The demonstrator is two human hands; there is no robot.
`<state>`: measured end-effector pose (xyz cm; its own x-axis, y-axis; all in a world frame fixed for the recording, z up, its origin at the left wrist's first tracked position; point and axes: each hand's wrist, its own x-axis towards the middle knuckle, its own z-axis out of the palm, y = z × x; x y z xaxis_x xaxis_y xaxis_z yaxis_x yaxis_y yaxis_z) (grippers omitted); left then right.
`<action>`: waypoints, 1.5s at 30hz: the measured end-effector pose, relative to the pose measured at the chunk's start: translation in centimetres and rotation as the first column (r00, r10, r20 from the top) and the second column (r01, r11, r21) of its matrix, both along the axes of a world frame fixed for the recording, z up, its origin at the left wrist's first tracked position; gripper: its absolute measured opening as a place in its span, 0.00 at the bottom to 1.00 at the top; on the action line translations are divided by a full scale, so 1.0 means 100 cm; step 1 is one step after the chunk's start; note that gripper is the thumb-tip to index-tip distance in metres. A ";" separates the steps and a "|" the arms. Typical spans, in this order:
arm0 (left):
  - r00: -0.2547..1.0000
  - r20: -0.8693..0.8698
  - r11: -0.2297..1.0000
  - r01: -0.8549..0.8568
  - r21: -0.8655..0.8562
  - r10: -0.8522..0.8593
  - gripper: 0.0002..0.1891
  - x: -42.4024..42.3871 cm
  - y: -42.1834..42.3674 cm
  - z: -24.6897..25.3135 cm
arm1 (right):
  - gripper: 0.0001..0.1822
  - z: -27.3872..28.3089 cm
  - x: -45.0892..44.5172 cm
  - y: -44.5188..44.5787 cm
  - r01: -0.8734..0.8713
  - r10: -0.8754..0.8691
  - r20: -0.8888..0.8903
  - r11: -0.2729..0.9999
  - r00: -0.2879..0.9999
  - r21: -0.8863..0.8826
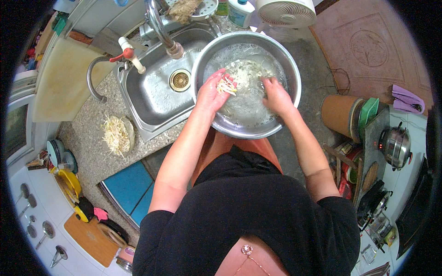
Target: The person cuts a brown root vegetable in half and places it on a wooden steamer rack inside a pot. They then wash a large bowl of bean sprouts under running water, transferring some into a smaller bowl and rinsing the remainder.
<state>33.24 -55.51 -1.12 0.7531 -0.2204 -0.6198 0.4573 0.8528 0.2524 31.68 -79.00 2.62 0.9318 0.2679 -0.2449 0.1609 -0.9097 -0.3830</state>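
Note:
A large stainless steel basin [249, 134] of water stands at the sink's right edge. Over its left part, my left hand [211, 92] is turned palm up and cradles a few bean sprouts [226, 86]. More pale sprouts [246, 70] lie in the water near the basin's middle. My right hand [275, 95] dips its fingertips into the water at the right; whether they hold anything is hidden. On the granite counter at the left, a bowl [130, 132] is heaped with bean sprouts [116, 135].
The steel sink [155, 100] has a chrome faucet [160, 31] above it and a red-handled tap [127, 53] at its left corner. A white fan [286, 13] and a plastic bottle [240, 14] stand behind the basin. A pot [397, 146] sits far right.

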 end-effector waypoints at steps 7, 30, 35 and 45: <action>0.999 0.044 0.999 -0.031 -0.012 0.031 0.15 -0.006 0.008 0.004 | 0.28 -0.007 -0.035 0.057 0.072 -0.060 -0.083 0.984 0.995 0.161; 0.997 0.028 0.995 0.069 -0.075 -0.067 0.18 -0.023 -0.012 -0.006 | 0.09 0.041 -0.035 0.095 -0.138 0.061 0.170 0.861 0.983 0.489; 0.990 -0.100 0.984 0.081 -0.160 -0.098 0.19 -0.032 -0.022 -0.007 | 0.20 0.074 -0.021 0.077 -0.138 0.095 0.193 0.966 0.977 0.221; 0.984 -0.149 0.980 0.068 -0.185 -0.097 0.16 -0.039 -0.004 -0.018 | 0.46 -0.005 0.070 0.022 0.097 -0.103 0.081 0.993 0.991 0.074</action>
